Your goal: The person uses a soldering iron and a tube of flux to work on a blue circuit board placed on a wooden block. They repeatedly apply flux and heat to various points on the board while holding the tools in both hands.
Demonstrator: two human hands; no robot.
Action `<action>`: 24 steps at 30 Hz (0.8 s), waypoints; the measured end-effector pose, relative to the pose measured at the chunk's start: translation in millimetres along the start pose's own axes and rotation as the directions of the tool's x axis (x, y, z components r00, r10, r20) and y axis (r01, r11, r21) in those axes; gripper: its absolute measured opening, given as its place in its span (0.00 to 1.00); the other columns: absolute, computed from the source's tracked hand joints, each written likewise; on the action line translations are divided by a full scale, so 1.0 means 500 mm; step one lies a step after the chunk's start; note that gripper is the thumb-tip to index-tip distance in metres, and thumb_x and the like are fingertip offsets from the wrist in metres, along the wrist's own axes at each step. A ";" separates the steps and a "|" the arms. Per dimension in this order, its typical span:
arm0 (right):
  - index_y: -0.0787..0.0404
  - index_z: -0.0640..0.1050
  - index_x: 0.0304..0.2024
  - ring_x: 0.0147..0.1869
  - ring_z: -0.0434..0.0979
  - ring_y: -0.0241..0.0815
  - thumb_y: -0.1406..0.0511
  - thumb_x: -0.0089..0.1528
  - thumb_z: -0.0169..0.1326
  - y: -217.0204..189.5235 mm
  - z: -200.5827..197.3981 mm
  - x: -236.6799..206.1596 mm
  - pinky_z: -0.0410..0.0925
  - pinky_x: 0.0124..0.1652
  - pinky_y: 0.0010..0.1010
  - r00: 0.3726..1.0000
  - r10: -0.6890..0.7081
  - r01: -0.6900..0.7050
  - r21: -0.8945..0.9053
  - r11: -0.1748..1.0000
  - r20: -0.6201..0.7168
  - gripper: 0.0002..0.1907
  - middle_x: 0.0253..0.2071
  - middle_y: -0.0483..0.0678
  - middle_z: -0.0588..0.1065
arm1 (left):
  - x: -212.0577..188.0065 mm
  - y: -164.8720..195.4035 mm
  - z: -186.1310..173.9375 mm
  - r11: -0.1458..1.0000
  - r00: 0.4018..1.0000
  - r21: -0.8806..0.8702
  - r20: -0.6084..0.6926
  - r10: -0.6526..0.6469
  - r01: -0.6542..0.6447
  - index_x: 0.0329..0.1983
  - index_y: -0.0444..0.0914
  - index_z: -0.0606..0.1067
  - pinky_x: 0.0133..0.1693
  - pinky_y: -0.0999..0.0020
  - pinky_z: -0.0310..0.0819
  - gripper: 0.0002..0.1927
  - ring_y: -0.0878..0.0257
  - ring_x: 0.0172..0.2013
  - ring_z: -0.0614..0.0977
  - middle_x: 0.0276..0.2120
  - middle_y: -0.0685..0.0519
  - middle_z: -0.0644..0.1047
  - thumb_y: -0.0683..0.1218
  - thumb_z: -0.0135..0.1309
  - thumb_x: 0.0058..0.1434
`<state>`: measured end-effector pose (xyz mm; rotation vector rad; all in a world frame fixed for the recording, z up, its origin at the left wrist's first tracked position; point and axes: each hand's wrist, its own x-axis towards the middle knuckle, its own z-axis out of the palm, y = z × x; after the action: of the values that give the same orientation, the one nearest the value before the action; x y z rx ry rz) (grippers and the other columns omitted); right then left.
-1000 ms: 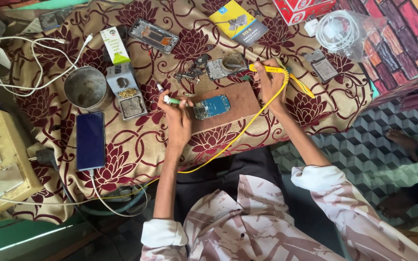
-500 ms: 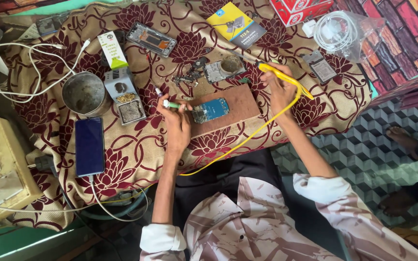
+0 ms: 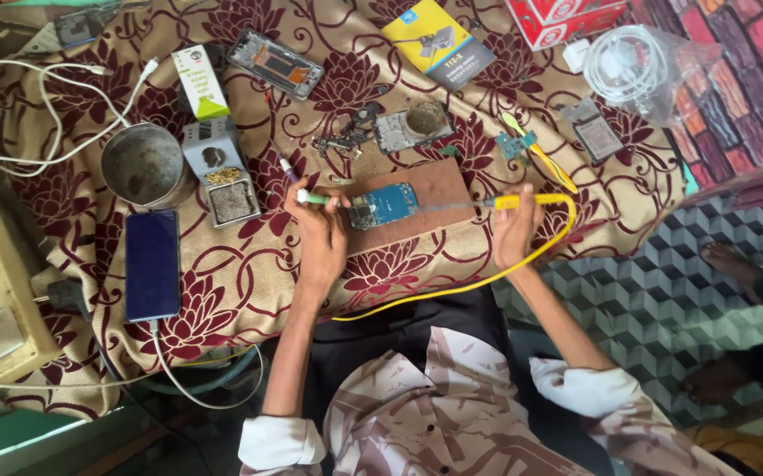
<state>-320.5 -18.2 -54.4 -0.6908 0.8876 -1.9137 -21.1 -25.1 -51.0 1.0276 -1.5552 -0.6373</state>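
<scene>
Circuit board (image 3: 384, 204), blue, lies on a brown wooden block (image 3: 416, 204) near the middle of a maroon floral cloth (image 3: 249, 291) draped over the work surface. At 3 o'clock of it, the right hand (image 3: 515, 231) has its fingers wrapped around a yellow-handled soldering iron (image 3: 487, 203), its tip touching the board. At 9 o'clock, the left hand (image 3: 318, 231) pinches a thin green-tipped tool (image 3: 309, 196). Farther at 9 o'clock sit a metal cup (image 3: 145, 164) and a dark phone (image 3: 152, 264) on a cable. The cloth's near edge hangs over at 6 o'clock; patterned floor (image 3: 655, 291) opens at 3 o'clock.
</scene>
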 end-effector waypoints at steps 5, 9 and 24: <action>0.66 0.74 0.43 0.32 0.65 0.35 0.53 0.75 0.46 0.027 -0.022 -0.016 0.60 0.35 0.26 0.995 -0.099 0.100 -0.048 0.994 0.031 0.21 0.26 0.44 0.66 | -0.007 0.007 0.000 0.990 0.995 0.098 0.011 0.100 -0.101 0.66 0.37 0.45 0.45 0.63 0.75 0.21 0.59 0.41 0.77 0.43 0.45 0.74 0.34 0.35 0.76; 0.69 0.73 0.46 0.33 0.71 0.38 0.55 0.75 0.45 0.036 -0.031 -0.015 0.66 0.40 0.27 0.984 -0.168 0.174 -0.094 0.980 0.065 0.21 0.28 0.49 0.71 | -0.013 0.017 -0.001 0.966 0.988 0.210 0.013 0.155 -0.154 0.65 0.35 0.45 0.52 0.59 0.70 0.22 0.56 0.42 0.77 0.43 0.43 0.74 0.33 0.37 0.74; 0.70 0.71 0.32 0.35 0.74 0.40 0.62 0.76 0.46 0.070 -0.089 -0.028 0.72 0.35 0.33 0.943 -0.242 0.271 -0.105 0.957 0.229 0.21 0.44 0.55 0.72 | -0.018 0.025 0.006 0.994 0.995 0.060 -0.026 0.097 -0.095 0.67 0.38 0.44 0.39 0.71 0.70 0.25 0.62 0.38 0.75 0.43 0.46 0.74 0.32 0.39 0.75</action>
<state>-330.5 -4.4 -110.1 -1.1201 0.8273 -1.9704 -27.2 -11.8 -45.5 0.9949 -1.5961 -0.5115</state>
